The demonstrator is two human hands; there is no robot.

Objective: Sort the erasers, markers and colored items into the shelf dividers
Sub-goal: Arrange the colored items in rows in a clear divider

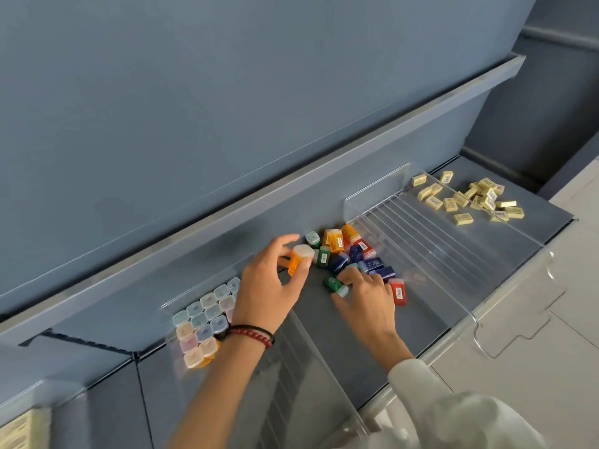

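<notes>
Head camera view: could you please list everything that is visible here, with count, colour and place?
orange item: one, orange with a white cap, middle compartment, in the left hand
green item: one, green, middle compartment, in the right hand
loose items: a heap, too tangled to count; orange, green, blue and red; middle compartment
capped items: roughly twenty, pastel caps up, packed in rows, left compartment
erasers: about twenty, pale yellow, scattered at the shelf's right end
dividers: several, clear plastic, across the shelf
shelf: one, grey-blue
bracelets: two, red beads and black, left wrist
left hand: grips the orange item
right hand: holds the green item; white sleeve
</notes>
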